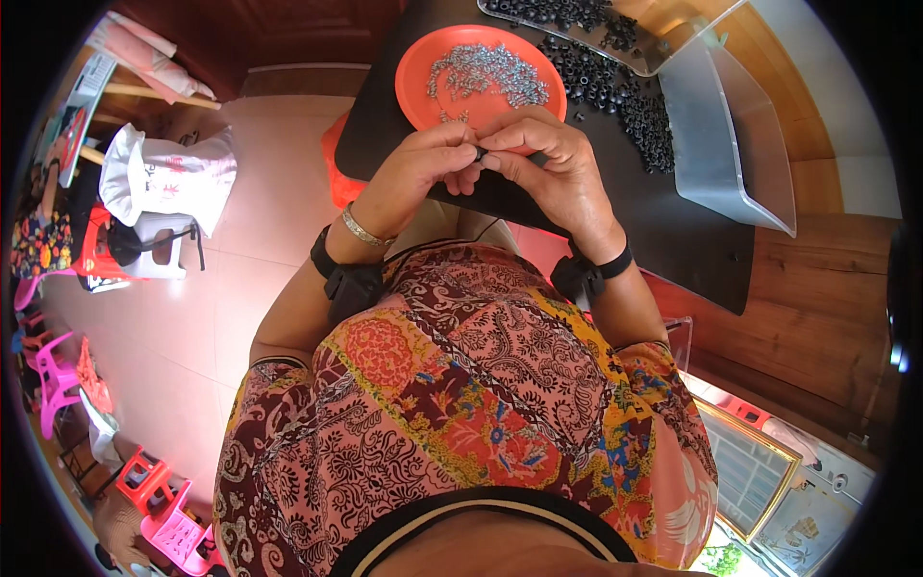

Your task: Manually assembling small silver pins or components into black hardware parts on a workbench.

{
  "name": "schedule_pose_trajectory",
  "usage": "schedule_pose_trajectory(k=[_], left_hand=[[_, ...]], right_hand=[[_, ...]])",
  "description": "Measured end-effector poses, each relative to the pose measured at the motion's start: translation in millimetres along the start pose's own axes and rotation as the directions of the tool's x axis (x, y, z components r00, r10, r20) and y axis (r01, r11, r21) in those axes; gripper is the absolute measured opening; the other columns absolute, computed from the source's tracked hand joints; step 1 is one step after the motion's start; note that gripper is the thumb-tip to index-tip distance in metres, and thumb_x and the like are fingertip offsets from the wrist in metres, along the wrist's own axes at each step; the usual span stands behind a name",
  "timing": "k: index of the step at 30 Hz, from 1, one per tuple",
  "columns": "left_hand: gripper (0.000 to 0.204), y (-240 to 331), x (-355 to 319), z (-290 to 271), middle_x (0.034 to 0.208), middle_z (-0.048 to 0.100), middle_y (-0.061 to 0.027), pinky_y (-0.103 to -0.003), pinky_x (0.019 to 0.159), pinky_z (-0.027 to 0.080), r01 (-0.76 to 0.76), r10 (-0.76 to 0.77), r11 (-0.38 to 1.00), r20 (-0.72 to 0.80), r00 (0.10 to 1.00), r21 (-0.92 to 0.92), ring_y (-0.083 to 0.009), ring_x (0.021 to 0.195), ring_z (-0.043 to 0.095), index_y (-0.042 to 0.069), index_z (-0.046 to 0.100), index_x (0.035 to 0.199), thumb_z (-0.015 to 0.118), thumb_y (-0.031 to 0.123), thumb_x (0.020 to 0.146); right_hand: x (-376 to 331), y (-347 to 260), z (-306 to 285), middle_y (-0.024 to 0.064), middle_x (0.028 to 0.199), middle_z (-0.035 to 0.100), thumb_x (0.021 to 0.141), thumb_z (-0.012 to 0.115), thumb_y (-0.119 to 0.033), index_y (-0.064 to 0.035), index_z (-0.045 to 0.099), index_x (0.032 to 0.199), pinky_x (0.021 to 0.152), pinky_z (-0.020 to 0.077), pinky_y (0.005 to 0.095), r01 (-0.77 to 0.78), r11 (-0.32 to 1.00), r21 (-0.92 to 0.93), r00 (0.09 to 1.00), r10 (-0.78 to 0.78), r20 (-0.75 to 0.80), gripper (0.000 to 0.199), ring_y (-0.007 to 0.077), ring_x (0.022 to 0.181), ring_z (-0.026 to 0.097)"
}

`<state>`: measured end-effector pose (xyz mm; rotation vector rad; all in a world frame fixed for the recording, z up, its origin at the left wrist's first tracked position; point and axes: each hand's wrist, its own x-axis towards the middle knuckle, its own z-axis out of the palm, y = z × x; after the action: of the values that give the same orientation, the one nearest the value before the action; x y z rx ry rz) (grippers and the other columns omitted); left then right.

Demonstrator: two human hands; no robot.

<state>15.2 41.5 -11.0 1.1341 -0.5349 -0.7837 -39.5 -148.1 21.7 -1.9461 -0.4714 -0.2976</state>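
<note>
My left hand (pixel 437 159) and my right hand (pixel 543 159) meet over the near edge of the black table. Between their pinched fingertips is a small black part (pixel 480 154), mostly covered by the fingers, so its exact kind is hidden. Just beyond the hands, an orange-red round plate (pixel 415 82) holds many small silvery metal pieces (pixel 488 72), too small to name surely. To the right of the plate lies a spread of small black ring-like parts (pixel 601 87).
A clear plastic bin (pixel 716 144) stands on its side at the table's right, and a clear tray (pixel 654 60) with more black parts lies at the back. The black tabletop (pixel 663 226) has a rounded near corner. White sack (pixel 187 178) and pink stools (pixel 178 529) are at left.
</note>
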Motion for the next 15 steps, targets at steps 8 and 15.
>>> schedule_pose_trajectory(k=[8,15], left_hand=[[0.023,1.2,-8.3,-4.2,0.078,0.057,0.0009,-0.022,0.064,0.042,-0.002,-0.003,0.999,-0.088,0.996,-0.054,-0.0077,0.07,0.053,0.005,0.06,0.093,0.051,0.026,0.094],[0.024,3.0,-12.7,-14.7,0.08,0.059,-0.0006,-0.024,0.063,0.043,0.051,-0.064,0.984,-0.072,0.995,-0.173,-0.0093,0.07,0.054,0.003,0.061,0.093,0.052,0.026,0.094]], right_hand=[[12.1,-8.9,6.9,0.01,0.096,0.062,0.082,0.066,-0.002,-0.004,0.057,0.094,0.076,0.0508,0.0333,0.151,0.934,-0.324,0.987,-0.123,0.106,0.015,0.0273,0.089,0.063],[23.8,-13.9,11.0,0.0107,0.098,0.062,0.083,0.064,-0.001,-0.0046,0.056,0.095,0.077,0.0503,0.0351,0.234,0.896,-0.377,0.968,-0.177,0.179,0.015,0.0291,0.092,0.061]])
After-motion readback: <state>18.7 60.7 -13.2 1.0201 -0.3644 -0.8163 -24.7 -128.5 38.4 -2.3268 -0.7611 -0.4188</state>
